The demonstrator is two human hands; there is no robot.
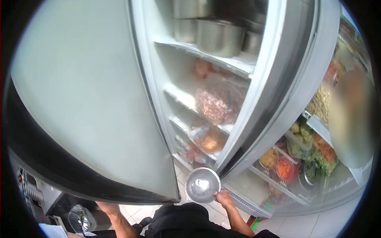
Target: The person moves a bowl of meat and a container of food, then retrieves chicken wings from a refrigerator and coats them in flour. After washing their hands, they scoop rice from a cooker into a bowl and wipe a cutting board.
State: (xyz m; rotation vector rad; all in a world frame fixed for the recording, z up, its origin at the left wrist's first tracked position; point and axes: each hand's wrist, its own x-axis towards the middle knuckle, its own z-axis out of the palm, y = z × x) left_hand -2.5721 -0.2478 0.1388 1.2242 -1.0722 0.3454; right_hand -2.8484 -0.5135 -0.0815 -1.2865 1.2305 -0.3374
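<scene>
First, our left hand is at the lower edge of the open fridge door; its fingertips are hidden behind that edge, so we cannot tell how they are set. Next come the fridge shelves, one bearing a bag of reddish food. Below them in view we have the metal bowl, just left of the fingers of our right hand, which pinch its rim. Being round, it gives us no long axis; the left hand is well apart from it.
</scene>
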